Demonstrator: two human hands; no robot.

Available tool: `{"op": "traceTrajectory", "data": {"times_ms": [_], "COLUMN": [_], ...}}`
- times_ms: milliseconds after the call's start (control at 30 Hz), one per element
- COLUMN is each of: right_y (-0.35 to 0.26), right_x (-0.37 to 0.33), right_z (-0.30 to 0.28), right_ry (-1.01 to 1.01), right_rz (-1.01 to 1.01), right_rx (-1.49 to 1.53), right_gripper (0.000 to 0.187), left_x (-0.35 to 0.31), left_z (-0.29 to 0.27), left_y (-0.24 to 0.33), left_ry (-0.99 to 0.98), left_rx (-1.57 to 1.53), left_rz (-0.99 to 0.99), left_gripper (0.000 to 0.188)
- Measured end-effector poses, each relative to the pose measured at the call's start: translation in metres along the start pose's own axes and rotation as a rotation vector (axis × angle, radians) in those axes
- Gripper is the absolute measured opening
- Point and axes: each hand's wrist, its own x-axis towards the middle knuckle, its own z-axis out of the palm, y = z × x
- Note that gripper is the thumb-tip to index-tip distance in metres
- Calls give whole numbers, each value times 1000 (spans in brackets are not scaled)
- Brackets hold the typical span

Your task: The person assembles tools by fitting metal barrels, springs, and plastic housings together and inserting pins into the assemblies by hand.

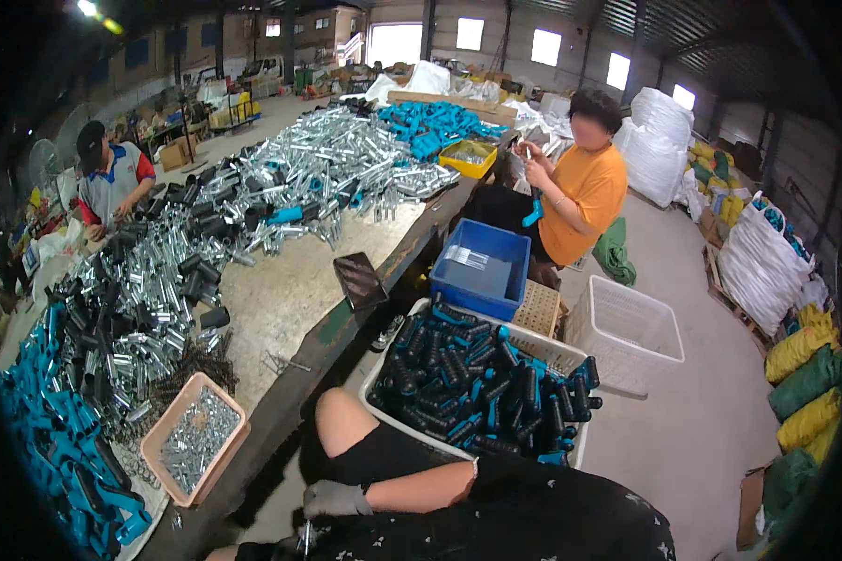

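Note:
My right hand (335,498), in a grey glove, is low in the picture, over my lap beside the bench edge. Its fingers are curled and point down to the left. Just below them shows a thin shiny metal piece (306,536); I cannot tell which hand grips it. Of my left hand, only a dark, blurred part may show at the lower edge, and its fingers are hidden. Nearest to my hands on the bench is a pink bin (237,447) of small metal parts (196,439). Right of my knee stands a white crate (381,409) full of black-and-blue handles (458,374).
The bench (281,280) bears heaps of metal tubes (318,150), black sleeves and blue parts (56,430), plus a dark flat case (359,281). A blue bin (480,266) and an empty-looking white basket (631,332) stand right. Two co-workers, in orange (580,196) and grey (112,182), handle parts.

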Motion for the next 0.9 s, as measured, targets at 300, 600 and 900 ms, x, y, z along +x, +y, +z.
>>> {"op": "traceTrajectory", "data": {"times_ms": [300, 600, 900], "right_y": [6, 3, 6], "right_x": [-1, 3, 3], "right_z": [-8, -5, 2], "right_ry": [-45, -55, -12], "right_rz": [-299, -221, -294], "right_rx": [-240, -118, -240], "right_gripper": [20, 27, 20], "left_x": [-6, -28, -20], "left_z": [-13, 8, 2], "left_y": [3, 24, 22], "left_ry": [-40, -101, -60], "left_rx": [-28, -132, -164], "left_rz": [-25, -72, -102], "left_gripper": [27, 28, 29]}}
